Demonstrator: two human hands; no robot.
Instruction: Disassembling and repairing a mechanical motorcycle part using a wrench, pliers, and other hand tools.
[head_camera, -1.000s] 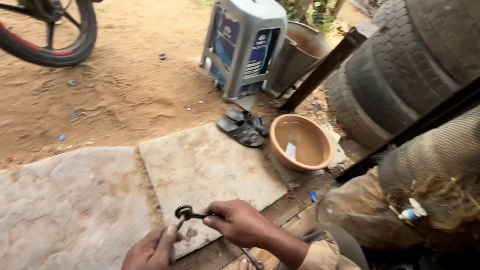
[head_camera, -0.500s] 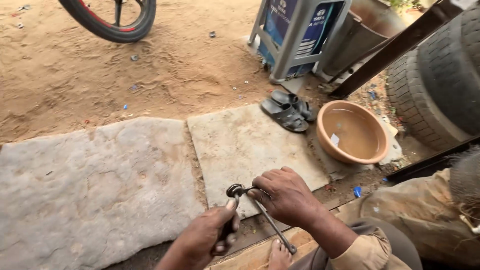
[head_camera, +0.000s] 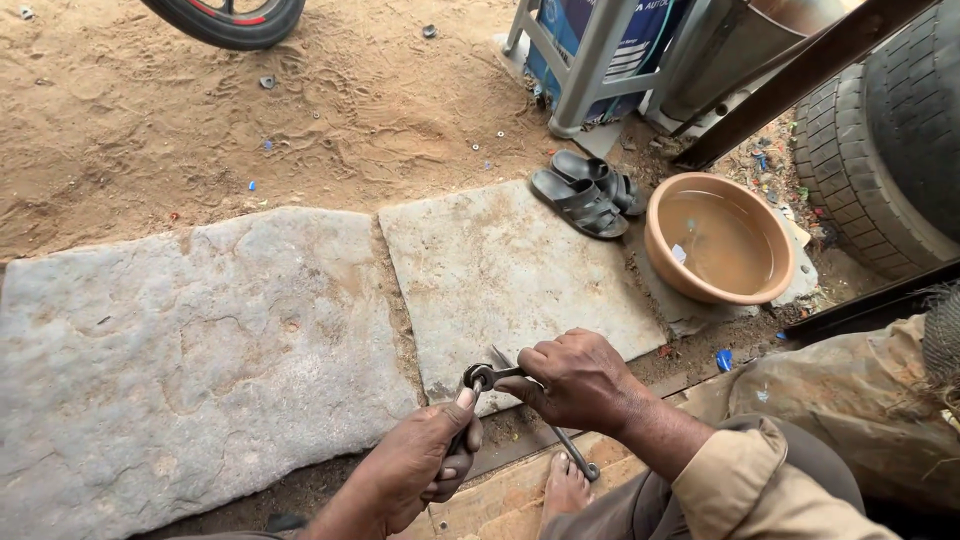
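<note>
Two big flat stone slabs (head_camera: 200, 330) lie on the sandy ground, and a stack of big tyres (head_camera: 890, 130) stands at the far right. A round brown bowl (head_camera: 720, 238) with water in it sits near a pair of dark sandals (head_camera: 585, 195). Low down, the right hand (head_camera: 575, 380) is closed around a dark metal wrench (head_camera: 482, 376) with a ring at its end, held just over the edge of the smaller slab. The left hand (head_camera: 420, 465) is closed too, its thumb pressing up by the ring. The wrench looks hard, stiff and a bit heavy, maybe greasy, so the long handle seems the best place to hold it
</note>
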